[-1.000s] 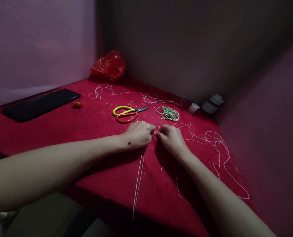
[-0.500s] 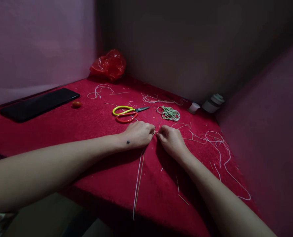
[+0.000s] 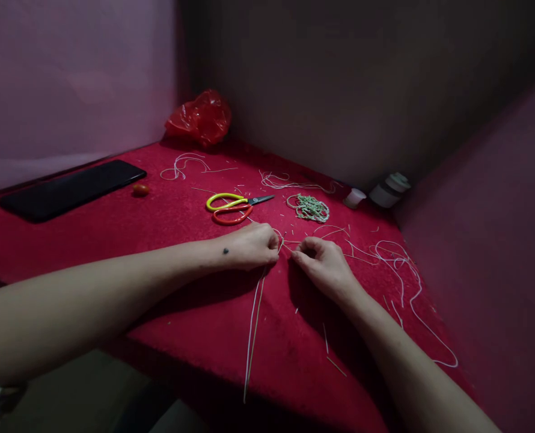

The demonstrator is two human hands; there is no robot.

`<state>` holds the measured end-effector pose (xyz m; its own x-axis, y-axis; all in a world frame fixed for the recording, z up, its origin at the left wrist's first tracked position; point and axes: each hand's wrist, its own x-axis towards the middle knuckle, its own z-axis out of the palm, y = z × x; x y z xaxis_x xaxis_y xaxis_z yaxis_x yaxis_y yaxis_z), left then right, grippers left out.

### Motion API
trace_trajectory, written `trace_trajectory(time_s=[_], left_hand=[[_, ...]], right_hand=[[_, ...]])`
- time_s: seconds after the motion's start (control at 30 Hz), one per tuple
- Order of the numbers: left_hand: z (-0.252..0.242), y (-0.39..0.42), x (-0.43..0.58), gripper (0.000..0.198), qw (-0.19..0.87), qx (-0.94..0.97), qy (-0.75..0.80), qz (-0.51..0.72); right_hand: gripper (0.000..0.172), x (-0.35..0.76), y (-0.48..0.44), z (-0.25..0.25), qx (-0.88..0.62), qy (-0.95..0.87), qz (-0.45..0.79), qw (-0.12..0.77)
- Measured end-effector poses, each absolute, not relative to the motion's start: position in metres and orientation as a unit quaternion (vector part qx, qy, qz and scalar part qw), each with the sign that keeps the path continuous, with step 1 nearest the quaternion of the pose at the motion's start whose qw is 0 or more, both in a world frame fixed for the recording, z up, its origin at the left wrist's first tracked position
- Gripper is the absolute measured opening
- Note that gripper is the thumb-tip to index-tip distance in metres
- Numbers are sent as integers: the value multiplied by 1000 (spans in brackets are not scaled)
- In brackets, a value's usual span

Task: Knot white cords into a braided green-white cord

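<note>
My left hand (image 3: 259, 245) is closed, pinching thin pale cords near the middle of the red-covered table. From under it two cord ends (image 3: 255, 325), one white and one tan, hang toward the front edge. My right hand (image 3: 324, 264) pinches another stretch of the cord (image 3: 290, 242), pulled out between both hands where strands cross in a small knot or loop. Just behind the hands lie scissors (image 3: 232, 209) with one yellow and one red handle. A small heap of green-and-white braided cord (image 3: 311, 208) sits beyond my right hand.
A black phone (image 3: 73, 189) and a small orange-red oval object (image 3: 140, 190) lie at the left. A red plastic bag (image 3: 199, 119) stands in the back corner. Loose white cords (image 3: 412, 270) and snippets lie at the right, near a small white cup (image 3: 354, 198) and a lidded container (image 3: 390, 190).
My right hand has moved slightly right and my left slightly left, so the gap between them is wider. More cord and its crossing now show between the fingers.
</note>
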<state>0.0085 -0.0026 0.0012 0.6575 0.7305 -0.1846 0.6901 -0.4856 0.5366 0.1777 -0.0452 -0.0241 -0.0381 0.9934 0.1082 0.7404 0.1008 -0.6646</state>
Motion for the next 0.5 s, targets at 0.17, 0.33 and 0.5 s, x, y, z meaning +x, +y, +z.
trace_trajectory(time_s=[0.17,0.33,0.5], left_hand=[[10,-3,-3,16,447,830,325,-83],[18,-5,-7,19,439,821,358,75],[2,-17,6,26,676,651,337,81]], right_hand=[[19,175,-50,-14,-639,-590,368,329],[17,177,-53,-7,-571,-484,543,381],[16,182,-50,-10,-518,-415,623,413]])
